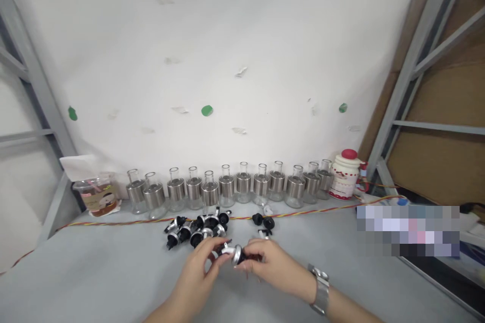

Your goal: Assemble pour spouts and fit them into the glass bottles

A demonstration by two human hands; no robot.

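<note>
Between my two hands is a silver and black bottle pourer point(237, 254), held sideways above the grey table point(125, 267). My left hand point(204, 262) pinches its spout end with thumb and fingers. At the black stopper end, my right hand point(265, 265) is closed around it, and the fingers partly hide that end. Just beyond my left hand lies a pile of similar pourers point(199, 227), black and silver. A few black parts point(264, 221) lie beyond my right hand.
A row of several glass bottles with metal sleeves point(176, 189) stands along the wall. A twisted red-yellow cord point(125, 222) runs across the table. At the left is a drink cup point(99, 199); at the right, a white jar with a red lid point(345, 176).
</note>
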